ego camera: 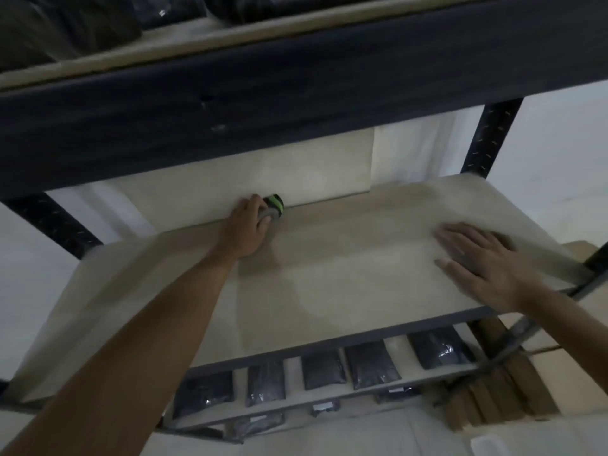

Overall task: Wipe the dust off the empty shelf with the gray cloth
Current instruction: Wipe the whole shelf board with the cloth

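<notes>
The empty beige shelf board (329,264) fills the middle of the view, with a paler swept patch near its centre. My right hand (483,261) lies flat on the board's right side, fingers spread. It presses down on the gray cloth (458,255), of which only a small patch shows between thumb and fingers. My left hand (250,225) reaches to the back edge of the board. It is closed around a small dark grey object with a green band (275,206) that rests against the back wall.
A dark metal beam (296,103) of the upper shelf hangs low over the board. Dark posts (493,136) stand at the back corners. The lower shelf holds several black packets (371,365). Cardboard boxes (566,376) stand at the right.
</notes>
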Action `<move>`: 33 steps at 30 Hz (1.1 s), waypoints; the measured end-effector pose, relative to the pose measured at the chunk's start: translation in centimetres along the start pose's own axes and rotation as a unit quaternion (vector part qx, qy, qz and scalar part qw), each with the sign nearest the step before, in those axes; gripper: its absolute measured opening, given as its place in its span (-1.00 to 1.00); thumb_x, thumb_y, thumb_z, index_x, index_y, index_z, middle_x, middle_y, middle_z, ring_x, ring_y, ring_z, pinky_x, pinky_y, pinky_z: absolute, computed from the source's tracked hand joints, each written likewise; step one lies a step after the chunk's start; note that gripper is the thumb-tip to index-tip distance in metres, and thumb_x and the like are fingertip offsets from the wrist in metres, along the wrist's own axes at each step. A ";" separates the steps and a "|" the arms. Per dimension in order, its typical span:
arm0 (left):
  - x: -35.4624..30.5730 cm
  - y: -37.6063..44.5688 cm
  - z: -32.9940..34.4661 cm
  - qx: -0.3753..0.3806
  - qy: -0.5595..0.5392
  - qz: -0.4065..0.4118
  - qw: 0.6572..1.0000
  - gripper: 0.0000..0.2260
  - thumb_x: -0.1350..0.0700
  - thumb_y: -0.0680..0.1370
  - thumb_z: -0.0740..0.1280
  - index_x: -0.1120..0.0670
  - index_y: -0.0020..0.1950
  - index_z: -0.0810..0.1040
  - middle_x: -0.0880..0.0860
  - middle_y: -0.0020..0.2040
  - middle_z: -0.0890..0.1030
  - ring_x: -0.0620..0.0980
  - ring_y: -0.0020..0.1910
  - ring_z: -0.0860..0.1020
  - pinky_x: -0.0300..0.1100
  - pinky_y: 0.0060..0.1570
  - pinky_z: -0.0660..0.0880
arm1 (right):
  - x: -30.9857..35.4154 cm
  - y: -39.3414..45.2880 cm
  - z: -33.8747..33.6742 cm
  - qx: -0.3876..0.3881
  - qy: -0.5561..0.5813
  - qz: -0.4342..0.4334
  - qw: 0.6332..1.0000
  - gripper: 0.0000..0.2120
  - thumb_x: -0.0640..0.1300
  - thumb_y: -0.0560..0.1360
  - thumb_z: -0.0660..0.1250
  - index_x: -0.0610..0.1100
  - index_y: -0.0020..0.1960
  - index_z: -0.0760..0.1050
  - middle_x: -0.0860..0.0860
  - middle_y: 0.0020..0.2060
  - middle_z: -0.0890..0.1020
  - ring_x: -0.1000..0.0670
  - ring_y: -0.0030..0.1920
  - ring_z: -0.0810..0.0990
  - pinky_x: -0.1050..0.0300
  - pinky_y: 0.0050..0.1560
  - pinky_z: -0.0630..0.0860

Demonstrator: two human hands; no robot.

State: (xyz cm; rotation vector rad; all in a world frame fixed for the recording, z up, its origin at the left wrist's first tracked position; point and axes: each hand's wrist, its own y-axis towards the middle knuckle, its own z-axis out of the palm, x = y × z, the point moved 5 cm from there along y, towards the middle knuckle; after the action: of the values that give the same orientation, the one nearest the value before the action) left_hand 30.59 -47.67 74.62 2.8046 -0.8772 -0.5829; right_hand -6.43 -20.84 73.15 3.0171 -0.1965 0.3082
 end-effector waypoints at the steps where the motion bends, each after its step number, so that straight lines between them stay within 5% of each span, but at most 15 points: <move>1: 0.0 0.1 0.5 -0.010 0.007 -0.012 1.000 -0.76 0.05 0.62 0.30 0.14 0.21 0.41 0.28 0.14 0.50 0.33 0.05 0.55 0.16 -0.03 0.53 | 0.1 0.1 0.0 -0.003 -0.004 0.001 1.000 -0.36 0.39 0.57 -0.11 0.14 0.55 0.19 0.13 0.53 0.28 0.03 0.56 0.18 -0.09 0.52 0.09; 4: -0.9 0.0 1.1 -0.003 0.021 -0.044 0.999 -0.73 0.08 0.63 0.29 0.21 0.24 0.42 0.33 0.15 0.49 0.36 0.02 0.56 0.15 -0.05 0.50 | 0.0 0.1 -0.1 -0.003 -0.015 0.002 1.000 -0.37 0.39 0.58 -0.11 0.13 0.55 0.19 0.12 0.52 0.30 0.01 0.54 0.22 -0.10 0.50 0.13; 11: -10.4 -4.9 2.5 0.132 -0.027 0.138 0.981 -0.80 -0.06 0.67 0.19 0.00 0.22 0.35 0.09 0.24 0.43 0.18 -0.01 0.54 0.04 -0.02 0.53 | 0.5 -0.2 -0.4 0.006 -0.027 0.002 1.000 -0.36 0.38 0.58 -0.13 0.12 0.56 0.17 0.11 0.53 0.29 0.02 0.54 0.22 -0.05 0.46 0.11; 16: -6.5 1.5 0.5 0.004 -0.038 0.107 0.994 -0.74 0.01 0.64 0.25 0.13 0.24 0.43 0.19 0.19 0.48 0.24 0.07 0.55 0.09 -0.01 0.52 | 0.4 -0.2 -0.4 0.016 -0.012 0.007 1.000 -0.37 0.38 0.57 -0.11 0.19 0.57 0.10 0.15 0.55 0.23 0.05 0.55 0.17 -0.01 0.48 0.05; 21: -6.3 2.7 2.9 0.020 0.021 0.108 0.994 -0.76 0.01 0.64 0.25 0.11 0.23 0.42 0.20 0.19 0.47 0.25 0.08 0.53 0.09 -0.06 0.51 | 0.5 -0.1 -0.5 0.016 -0.010 0.004 1.000 -0.36 0.41 0.54 -0.12 0.21 0.56 0.11 0.15 0.55 0.23 0.04 0.54 0.18 -0.08 0.50 0.06; 27: -11.4 -2.1 2.7 0.198 -0.124 0.270 0.934 -0.80 0.00 0.66 0.27 0.05 0.23 0.42 0.02 0.16 0.53 -0.02 0.08 0.54 -0.12 0.07 0.48 | 0.3 -0.1 -0.3 0.018 -0.012 0.006 1.000 -0.37 0.41 0.55 -0.11 0.21 0.55 0.12 0.14 0.54 0.25 0.02 0.54 0.20 -0.14 0.50 0.10; 33: -8.9 5.7 2.1 0.059 -0.070 0.206 0.974 -0.73 0.03 0.62 0.31 0.14 0.25 0.44 0.19 0.19 0.52 0.17 0.11 0.52 -0.03 0.07 0.45 | 0.3 -0.1 -0.4 0.016 -0.007 0.002 1.000 -0.38 0.39 0.55 -0.07 0.20 0.55 0.14 0.12 0.53 0.27 0.01 0.53 0.22 -0.15 0.51 0.11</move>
State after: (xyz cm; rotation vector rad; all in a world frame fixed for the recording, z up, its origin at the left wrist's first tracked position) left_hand 20.07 -47.25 76.98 2.5830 -1.5154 -0.6833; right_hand -6.21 -20.74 73.62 3.0512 -0.2009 0.2921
